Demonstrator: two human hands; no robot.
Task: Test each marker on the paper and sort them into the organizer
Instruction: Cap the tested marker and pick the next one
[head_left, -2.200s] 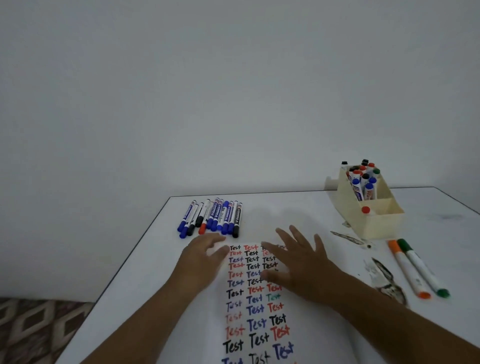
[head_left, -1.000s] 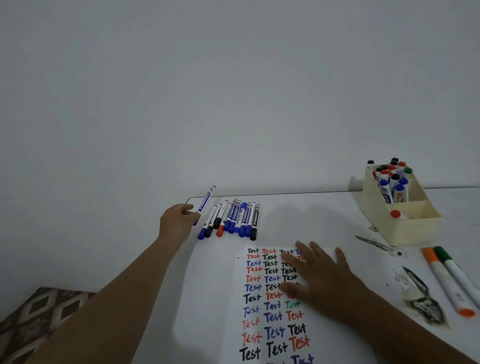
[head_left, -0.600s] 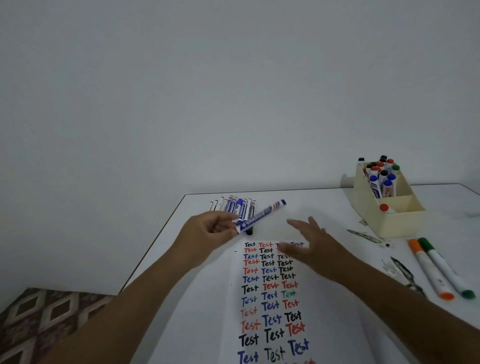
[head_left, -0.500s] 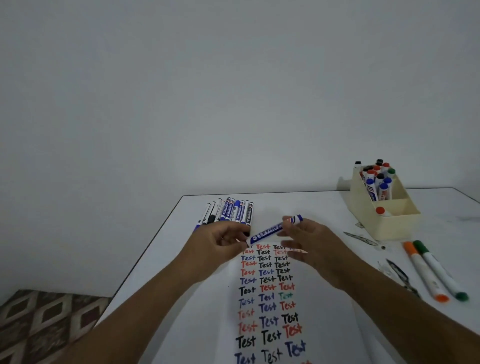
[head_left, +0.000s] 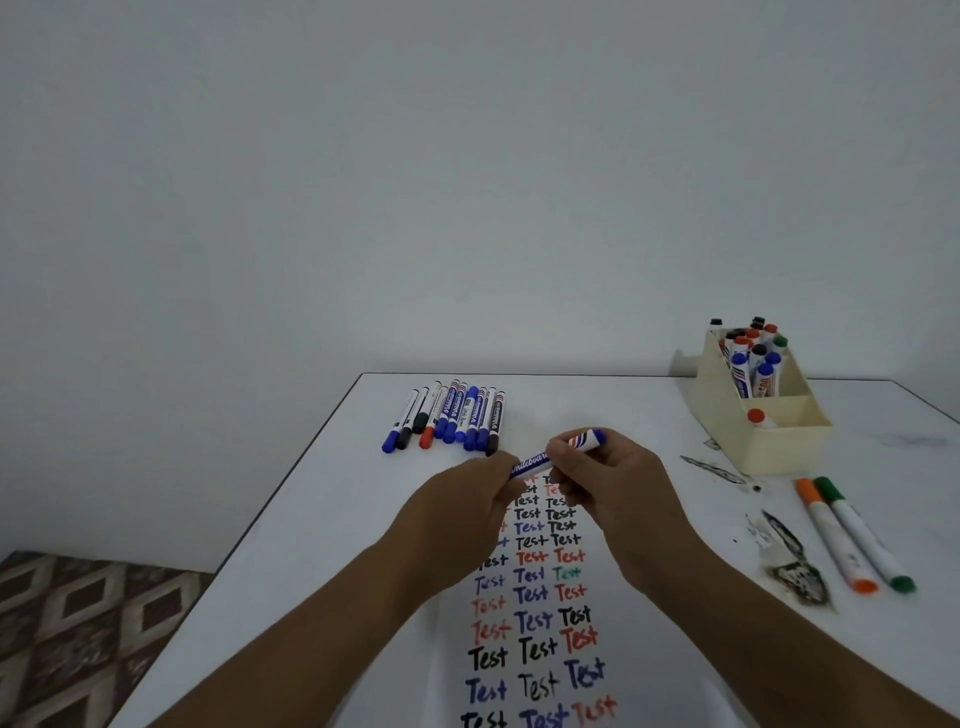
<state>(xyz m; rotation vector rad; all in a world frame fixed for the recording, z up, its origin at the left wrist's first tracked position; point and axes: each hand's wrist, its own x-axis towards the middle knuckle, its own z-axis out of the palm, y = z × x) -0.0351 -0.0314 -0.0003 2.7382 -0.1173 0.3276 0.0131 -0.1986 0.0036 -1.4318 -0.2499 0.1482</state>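
While the table (head_left: 322, 519) carries the paper (head_left: 535, 670) and organizer (head_left: 769, 441), the left hand (head_left: 457, 525) and right hand (head_left: 613, 488) both pinch the blue marker (head_left: 540, 460) above the paper; a sudden uncapping tug could smear ink on fingers.

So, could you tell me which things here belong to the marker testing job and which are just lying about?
Job:
- blue marker, gripped by left hand and right hand
- marker row
- test paper
- organizer

Lying about:
- orange and green markers
- stains on the table
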